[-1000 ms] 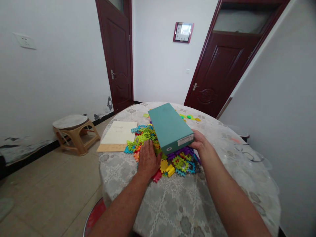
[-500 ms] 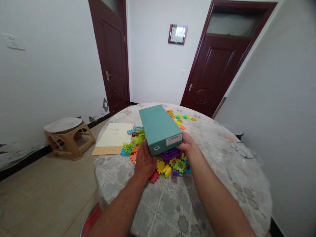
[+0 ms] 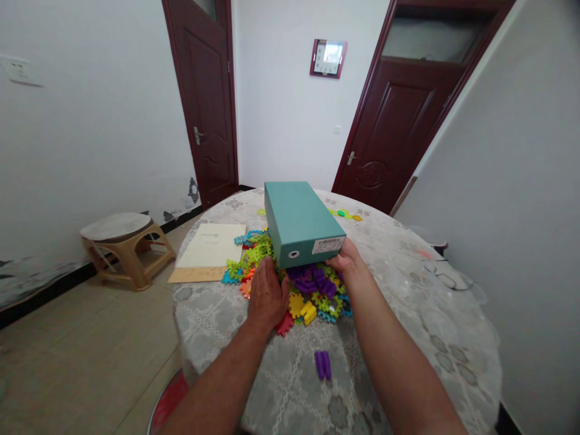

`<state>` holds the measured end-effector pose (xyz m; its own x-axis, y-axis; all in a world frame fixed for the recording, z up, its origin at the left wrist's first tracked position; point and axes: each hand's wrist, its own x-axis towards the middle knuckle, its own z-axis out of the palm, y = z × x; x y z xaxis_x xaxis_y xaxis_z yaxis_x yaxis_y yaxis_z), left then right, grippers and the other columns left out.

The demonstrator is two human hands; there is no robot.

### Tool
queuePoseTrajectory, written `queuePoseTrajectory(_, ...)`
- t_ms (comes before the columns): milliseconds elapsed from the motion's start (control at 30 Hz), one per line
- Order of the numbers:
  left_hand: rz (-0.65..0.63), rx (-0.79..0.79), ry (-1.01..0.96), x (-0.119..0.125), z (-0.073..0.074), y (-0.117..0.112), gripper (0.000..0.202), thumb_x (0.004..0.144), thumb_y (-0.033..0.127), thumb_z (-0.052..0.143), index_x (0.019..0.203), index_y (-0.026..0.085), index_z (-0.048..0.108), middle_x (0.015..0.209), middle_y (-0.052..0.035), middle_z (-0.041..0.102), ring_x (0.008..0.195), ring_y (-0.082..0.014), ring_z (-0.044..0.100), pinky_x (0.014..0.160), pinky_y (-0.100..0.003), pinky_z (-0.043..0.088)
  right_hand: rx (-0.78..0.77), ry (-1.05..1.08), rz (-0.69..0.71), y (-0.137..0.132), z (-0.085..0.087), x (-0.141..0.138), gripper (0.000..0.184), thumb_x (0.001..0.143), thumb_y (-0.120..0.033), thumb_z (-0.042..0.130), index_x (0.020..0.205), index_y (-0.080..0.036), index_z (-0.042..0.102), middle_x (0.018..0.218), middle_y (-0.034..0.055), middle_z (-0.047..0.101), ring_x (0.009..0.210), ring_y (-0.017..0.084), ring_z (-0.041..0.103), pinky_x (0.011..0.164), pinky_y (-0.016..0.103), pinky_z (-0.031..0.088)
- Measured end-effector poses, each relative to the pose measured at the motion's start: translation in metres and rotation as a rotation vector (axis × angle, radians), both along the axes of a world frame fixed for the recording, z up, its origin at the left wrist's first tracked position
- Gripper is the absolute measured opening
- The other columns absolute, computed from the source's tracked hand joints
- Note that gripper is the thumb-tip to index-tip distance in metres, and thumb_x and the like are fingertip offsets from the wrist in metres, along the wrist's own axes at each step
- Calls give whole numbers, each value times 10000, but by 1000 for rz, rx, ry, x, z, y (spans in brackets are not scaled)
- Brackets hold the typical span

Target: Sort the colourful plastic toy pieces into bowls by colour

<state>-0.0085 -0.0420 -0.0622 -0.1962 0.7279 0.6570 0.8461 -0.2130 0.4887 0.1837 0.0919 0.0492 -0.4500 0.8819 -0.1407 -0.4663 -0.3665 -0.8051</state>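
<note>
A teal cardboard box [image 3: 304, 211], its end carrying a white label and a round hole, is held tilted above a heap of plastic building pieces [image 3: 254, 257]. My right hand [image 3: 345, 256] grips its near right corner from below. My left hand [image 3: 267, 293] is on the heap just below the box's near left corner, fingers stretched and thumb apart; whether it touches the box I cannot tell. Purple pieces [image 3: 312, 281] lie under the box's near end, beside yellow pieces [image 3: 309, 313]. A separate purple piece [image 3: 323, 365] rests on the tablecloth between my forearms.
A round table [image 3: 290, 386] bears a patterned cloth under clear plastic. Cream paper [image 3: 212, 244] lies on the left, several small pieces [image 3: 347, 214] behind the box, and a thin dark loop [image 3: 444, 279] on the right. A stool [image 3: 127, 248] stands left of the table.
The box has risen and moved slightly right and away in my right hand. More purple pieces show beneath it, and one has appeared near the front. My left hand has come away from the box's side.
</note>
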Motion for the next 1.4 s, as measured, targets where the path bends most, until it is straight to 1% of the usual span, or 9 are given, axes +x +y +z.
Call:
queuePoseTrajectory(133,-58,65,64,-1,9,-7,614,1014,318,496,1576,138,328,1550,-233,473,1501,-358,404,1224,-612,366,24,32,-54,-5,15,8,274,963,-330,518,1093,-199,721,1013,60,817,1117,256,732,1037,492,557)
queuePoseTrajectory(267,-321,122,198,3,32,-29,638,986,428,555,1549,169,402,1593,-200,443,1551,-360,324,1255,-630,293,100,201,-133,-12,35,23,261,989,-345,526,1095,-220,729,1026,20,817,1084,230,739,1046,480,560)
queuePoseTrajectory(400,-633,21,387,18,47,-58,822,896,706,587,1531,197,472,1624,-174,431,1565,-378,292,1284,-627,194,176,313,-215,-21,55,37,260,1014,-298,494,1090,-233,734,1010,-6,819,1018,200,754,1046,447,570)
queuePoseTrajectory(533,-755,-86,563,31,45,-76,900,837,802,580,1548,262,472,1696,-120,342,1590,-380,224,1296,-618,99,297,329,-390,-28,71,53,267,1012,-255,484,1097,-229,736,983,-12,818,1004,179,762,1046,396,574)
queuePoseTrajectory(700,-657,-134,656,32,29,-69,663,945,638,559,1464,226,554,1659,-121,409,1589,-343,243,1304,-592,41,456,302,-556,-40,87,92,211,988,-333,580,1122,-265,728,1067,-26,811,1120,198,741,1074,431,565)
queuePoseTrajectory(833,-543,-37,682,33,17,-50,470,989,423,579,1406,205,590,1578,-118,517,1566,-314,305,1312,-574,52,608,278,-645,-55,92,124,226,940,-371,661,1145,-292,711,1140,-35,797,1202,206,711,1106,449,547)
queuePoseTrajectory(1033,-565,43,692,50,16,-43,381,1019,311,529,1377,208,609,1532,-112,562,1519,-310,393,1310,-583,105,709,3,-431,-73,101,140,480,766,-211,813,1218,-280,669,1202,27,783,1254,276,685,1114,552,529)
queuePoseTrajectory(1233,-628,91,605,68,25,-32,370,978,321,593,1329,217,643,1447,-106,624,1471,-307,458,1283,-565,250,879,-147,-551,-59,126,150,471,769,-326,861,1200,-297,672,1249,28,766,1293,300,655,1110,553,532)
queuePoseTrajectory(1400,-623,181,487,72,21,-26,335,955,205,601,1282,225,672,1352,-87,680,1418,-277,518,1265,-546,327,857,-288,-516,-38,136,160,517,733,-346,904,1195,-279,682,1179,27,789,1194,293,707,1066,538,559)
